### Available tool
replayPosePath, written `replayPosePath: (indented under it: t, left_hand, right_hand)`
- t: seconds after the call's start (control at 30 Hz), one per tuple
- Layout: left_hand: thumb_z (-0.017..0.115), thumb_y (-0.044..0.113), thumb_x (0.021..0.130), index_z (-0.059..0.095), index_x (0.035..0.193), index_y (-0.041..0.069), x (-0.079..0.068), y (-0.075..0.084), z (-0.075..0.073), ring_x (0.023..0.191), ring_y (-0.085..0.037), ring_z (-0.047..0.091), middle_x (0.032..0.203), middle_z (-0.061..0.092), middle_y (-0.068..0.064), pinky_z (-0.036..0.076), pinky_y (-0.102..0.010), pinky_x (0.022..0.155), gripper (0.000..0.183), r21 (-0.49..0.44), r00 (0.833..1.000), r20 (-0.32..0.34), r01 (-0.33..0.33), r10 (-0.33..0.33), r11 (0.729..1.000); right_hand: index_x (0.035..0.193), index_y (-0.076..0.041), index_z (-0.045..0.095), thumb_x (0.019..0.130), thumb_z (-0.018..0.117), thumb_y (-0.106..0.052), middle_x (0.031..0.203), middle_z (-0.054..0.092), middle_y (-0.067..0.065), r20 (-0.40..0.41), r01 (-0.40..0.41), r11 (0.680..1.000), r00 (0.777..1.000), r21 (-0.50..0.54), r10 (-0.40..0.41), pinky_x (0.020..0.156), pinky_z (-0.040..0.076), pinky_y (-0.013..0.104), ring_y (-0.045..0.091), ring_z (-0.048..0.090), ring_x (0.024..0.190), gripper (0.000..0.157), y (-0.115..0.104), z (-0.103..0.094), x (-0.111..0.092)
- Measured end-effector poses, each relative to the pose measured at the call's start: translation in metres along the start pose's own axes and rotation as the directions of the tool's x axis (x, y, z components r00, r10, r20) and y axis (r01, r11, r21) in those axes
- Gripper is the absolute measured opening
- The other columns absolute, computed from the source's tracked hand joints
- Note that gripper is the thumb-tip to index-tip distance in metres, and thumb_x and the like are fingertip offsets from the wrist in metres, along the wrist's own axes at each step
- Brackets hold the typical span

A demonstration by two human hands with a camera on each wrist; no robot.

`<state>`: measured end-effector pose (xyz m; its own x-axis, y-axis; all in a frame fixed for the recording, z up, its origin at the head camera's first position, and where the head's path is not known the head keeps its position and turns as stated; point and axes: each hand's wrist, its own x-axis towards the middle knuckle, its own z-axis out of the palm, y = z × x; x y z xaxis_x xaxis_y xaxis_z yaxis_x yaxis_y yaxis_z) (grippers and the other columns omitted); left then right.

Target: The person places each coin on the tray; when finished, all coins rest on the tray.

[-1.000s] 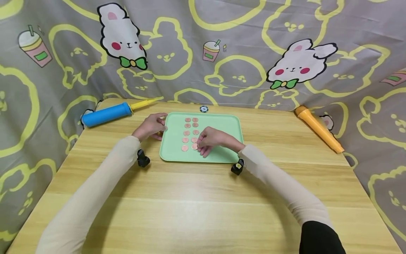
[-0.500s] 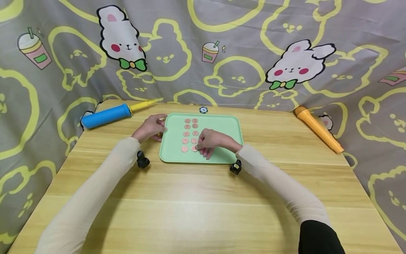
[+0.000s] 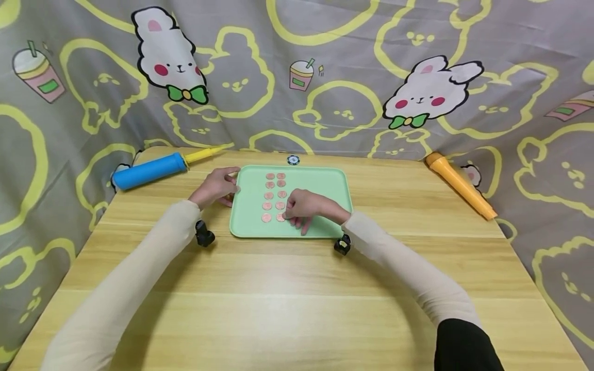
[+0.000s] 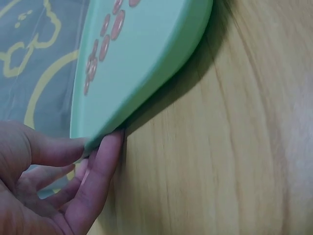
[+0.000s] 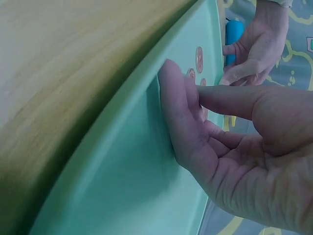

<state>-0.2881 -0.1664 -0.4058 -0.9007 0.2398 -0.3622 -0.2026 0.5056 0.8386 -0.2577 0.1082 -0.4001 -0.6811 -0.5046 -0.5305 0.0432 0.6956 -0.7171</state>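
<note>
A light green tray [image 3: 248,214] lies on the wooden table with several copper-coloured coins [image 3: 268,196] set out in two columns. At the tray's left rim, my left hand [image 3: 215,186] pinches the edge, thumb over the top and fingers against the outer side, as the left wrist view shows. My right hand [image 3: 307,205] is low over the tray. Its thumb and fingertip pinch the nearest coin of the right column [image 3: 280,218], whose right side they partly cover. In the right wrist view another finger [image 5: 168,83] reaches down close to the tray's front rim.
A blue hand pump [image 3: 150,171] with a yellow nozzle lies at the back left. An orange toy microphone [image 3: 461,185] lies at the right. Behind the tray sits a small poker chip [image 3: 293,159]. A patterned grey curtain [image 3: 343,67] borders the table [image 3: 287,309].
My right hand has shifted slightly toward the front, and the coin at its fingertips has moved level with its neighbour on the left. The left hand stays at the tray's rim.
</note>
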Motion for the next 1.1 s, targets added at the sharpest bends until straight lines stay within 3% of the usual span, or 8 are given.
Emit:
replayPosePath:
  t: [0.37, 0.6, 0.87, 1.1]
  left_hand:
    - [0.057, 0.000, 0.102, 0.022, 0.167, 0.005, -0.002, 0.000, -0.003, 0.089, -0.025, 0.061, 0.127, 0.047, -0.023, 0.064, -0.035, 0.067, 0.074, 0.019, 1.000, -0.005, -0.015, 0.015, 1.000]
    - [0.056, 0.002, 0.104, 0.022, 0.167, 0.003, 0.001, -0.005, -0.004, 0.091, -0.026, 0.061, 0.122, 0.048, -0.021, 0.063, -0.035, 0.069, 0.071, 0.056, 0.999, -0.007, -0.041, 0.041, 0.998]
    - [0.055, 0.012, 0.108, 0.024, 0.166, 0.002, -0.001, -0.013, -0.005, 0.101, -0.033, 0.064, 0.137, 0.048, -0.028, 0.064, -0.037, 0.076, 0.066, 0.059, 0.995, -0.030, -0.090, 0.092, 0.994]
    - [0.053, 0.018, 0.111, 0.030, 0.164, 0.004, -0.010, -0.014, -0.015, 0.126, -0.045, 0.058, 0.147, 0.047, -0.028, 0.063, -0.047, 0.084, 0.060, 0.121, 0.977, -0.099, -0.174, 0.187, 0.977]
  right_hand:
    - [0.094, 0.004, 0.069, 0.107, 0.061, -0.014, 0.081, 0.070, 0.012, -0.032, 0.122, 0.991, 0.992, 0.058, -0.120, 0.062, 0.064, 0.036, 0.017, 0.067, 0.065, 0.023, 0.016, -0.003, -0.004]
    - [0.108, 0.009, 0.069, 0.108, 0.058, -0.012, 0.090, 0.072, 0.024, -0.102, 0.198, 0.978, 0.976, 0.062, -0.191, 0.070, 0.065, 0.045, 0.027, 0.070, 0.074, 0.024, 0.015, -0.019, -0.019]
    - [0.114, 0.011, 0.066, 0.109, 0.057, -0.013, 0.100, 0.070, 0.030, -0.270, 0.237, 0.971, 0.934, -0.017, -0.232, 0.078, 0.063, 0.053, 0.038, 0.070, 0.084, 0.026, 0.031, -0.054, -0.038]
    - [0.115, 0.010, 0.064, 0.109, 0.055, -0.010, 0.105, 0.068, 0.031, -0.420, 0.228, 0.968, 0.873, -0.101, -0.249, 0.076, 0.063, 0.053, 0.045, 0.069, 0.089, 0.023, 0.054, -0.076, -0.051]
